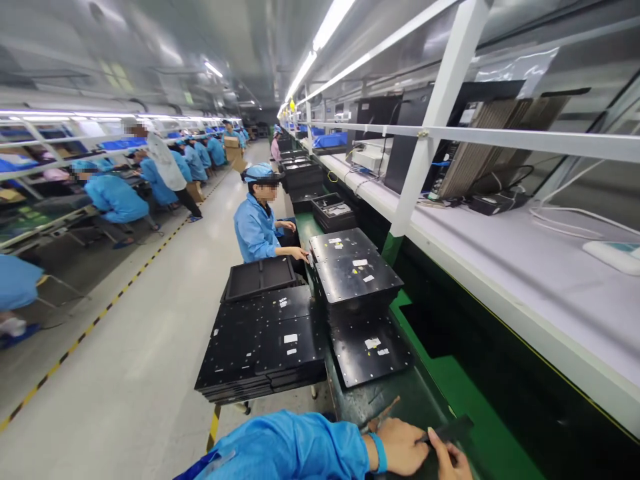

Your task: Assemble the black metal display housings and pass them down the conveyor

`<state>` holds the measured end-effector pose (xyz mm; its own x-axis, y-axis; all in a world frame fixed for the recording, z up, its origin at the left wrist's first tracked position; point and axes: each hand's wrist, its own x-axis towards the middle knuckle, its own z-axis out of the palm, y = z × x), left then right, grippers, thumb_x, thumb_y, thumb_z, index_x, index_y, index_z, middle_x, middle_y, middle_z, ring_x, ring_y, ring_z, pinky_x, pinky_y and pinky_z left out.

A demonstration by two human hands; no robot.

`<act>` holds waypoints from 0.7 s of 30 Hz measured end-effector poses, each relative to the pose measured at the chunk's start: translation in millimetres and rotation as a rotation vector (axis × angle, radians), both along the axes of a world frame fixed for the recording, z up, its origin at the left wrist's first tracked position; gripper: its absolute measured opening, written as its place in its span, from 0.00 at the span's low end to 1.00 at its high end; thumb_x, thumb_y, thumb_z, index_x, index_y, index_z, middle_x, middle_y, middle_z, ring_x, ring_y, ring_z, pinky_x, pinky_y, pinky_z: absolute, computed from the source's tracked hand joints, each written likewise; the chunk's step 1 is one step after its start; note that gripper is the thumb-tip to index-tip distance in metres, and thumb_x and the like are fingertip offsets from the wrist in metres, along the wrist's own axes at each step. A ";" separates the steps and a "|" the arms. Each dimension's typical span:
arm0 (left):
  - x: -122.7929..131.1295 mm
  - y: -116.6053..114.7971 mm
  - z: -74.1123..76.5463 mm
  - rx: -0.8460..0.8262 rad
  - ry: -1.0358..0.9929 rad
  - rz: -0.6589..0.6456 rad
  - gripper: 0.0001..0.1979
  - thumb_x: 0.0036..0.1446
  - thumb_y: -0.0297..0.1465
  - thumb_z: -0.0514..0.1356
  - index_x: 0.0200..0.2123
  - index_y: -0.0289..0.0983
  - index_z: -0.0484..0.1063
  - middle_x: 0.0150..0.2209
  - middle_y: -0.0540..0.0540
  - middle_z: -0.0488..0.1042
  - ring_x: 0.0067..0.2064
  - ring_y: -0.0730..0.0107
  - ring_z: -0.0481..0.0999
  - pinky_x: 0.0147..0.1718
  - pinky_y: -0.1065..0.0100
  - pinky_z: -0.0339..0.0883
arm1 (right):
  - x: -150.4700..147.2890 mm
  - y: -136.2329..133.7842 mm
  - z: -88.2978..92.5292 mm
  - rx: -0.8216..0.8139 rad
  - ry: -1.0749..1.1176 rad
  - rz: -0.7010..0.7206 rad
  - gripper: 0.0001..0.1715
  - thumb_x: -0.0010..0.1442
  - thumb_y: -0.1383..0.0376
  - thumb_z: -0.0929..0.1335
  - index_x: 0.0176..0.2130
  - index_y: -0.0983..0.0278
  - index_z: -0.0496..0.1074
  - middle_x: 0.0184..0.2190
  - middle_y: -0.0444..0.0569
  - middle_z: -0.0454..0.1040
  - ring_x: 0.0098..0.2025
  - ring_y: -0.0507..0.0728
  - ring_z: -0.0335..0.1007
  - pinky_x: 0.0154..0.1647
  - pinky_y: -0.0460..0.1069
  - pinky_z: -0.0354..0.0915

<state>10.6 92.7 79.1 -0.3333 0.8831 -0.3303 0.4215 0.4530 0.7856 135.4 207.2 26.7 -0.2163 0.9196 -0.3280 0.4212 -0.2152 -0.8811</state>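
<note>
- The left hand (403, 445), in a blue sleeve with a blue wristband, lies low at the bottom edge of the view on the green belt (425, 373). Its fingers are curled loosely against a small dark flat piece (453, 430).
- Only the fingertips of the right hand (450, 460) show, just beside the left hand; the thumb presses on the near end of the same dark piece. Whether that hand is spread or closed I cannot tell.
- The dark piece lies flat on the belt, directly under both hands, at the near end of the line.
- Just beyond the hands a black metal panel (370, 350) with white stickers lies flat on the belt.
- Behind it stands a stack of black panels (356, 273).
- To the left, beside the belt, a lower and wider pile of black panels (265, 347) rests on a stand, with a black tray (260, 277) propped behind it.
- A co-worker in a blue coat (255, 230) sits further up the line, one hand touching the stack of panels.
- On the right runs a white shelf (500, 267) with cables and upright dark boards.
- Across the aisle more people in blue sit at another line.
</note>
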 end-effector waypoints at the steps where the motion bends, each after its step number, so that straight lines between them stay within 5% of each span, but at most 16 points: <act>1: -2.3 -0.4 -2.1 -0.001 0.025 0.034 0.27 0.67 0.48 0.48 0.50 0.44 0.84 0.49 0.36 0.86 0.53 0.45 0.84 0.54 0.47 0.77 | -7.7 0.1 -1.4 -0.003 0.008 0.015 0.37 0.35 0.36 0.78 0.34 0.55 0.69 0.26 0.47 0.76 0.33 0.70 0.79 0.35 0.62 0.77; 6: -22.6 -3.5 -7.7 -0.125 0.047 0.216 0.29 0.69 0.45 0.48 0.50 0.33 0.84 0.52 0.25 0.83 0.58 0.36 0.81 0.59 0.40 0.73 | -50.3 -13.1 -3.4 0.012 -0.087 0.041 0.34 0.38 0.35 0.76 0.28 0.53 0.60 0.14 0.38 0.59 0.22 0.64 0.67 0.26 0.59 0.70; 10: -54.0 -10.5 -12.4 -0.225 0.027 0.416 0.22 0.70 0.40 0.53 0.48 0.35 0.84 0.52 0.27 0.83 0.59 0.40 0.82 0.60 0.47 0.73 | -61.4 -25.2 -13.6 0.033 -0.050 0.052 0.31 0.40 0.37 0.75 0.31 0.54 0.65 0.17 0.41 0.66 0.27 0.66 0.72 0.31 0.59 0.73; 14: -74.7 -26.2 -22.5 -0.228 0.073 0.480 0.19 0.71 0.36 0.54 0.49 0.34 0.83 0.51 0.27 0.83 0.57 0.44 0.83 0.57 0.52 0.73 | -39.5 -27.1 -19.8 0.051 0.136 0.088 0.34 0.42 0.37 0.75 0.37 0.58 0.73 0.28 0.45 0.78 0.37 0.67 0.78 0.39 0.56 0.75; 21: -103.5 -43.9 -33.1 -0.233 0.269 0.317 0.22 0.76 0.36 0.44 0.51 0.38 0.78 0.52 0.34 0.83 0.56 0.54 0.82 0.55 0.60 0.68 | 28.2 -22.8 8.1 0.035 0.115 -0.089 0.35 0.47 0.44 0.71 0.46 0.64 0.81 0.47 0.55 0.85 0.55 0.70 0.78 0.61 0.57 0.70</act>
<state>-93.0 48.7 45.9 -0.6749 0.6370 -0.3726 0.4088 0.7431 0.5299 163.6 184.4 34.8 -0.1676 0.9472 -0.2733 0.2978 -0.2156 -0.9300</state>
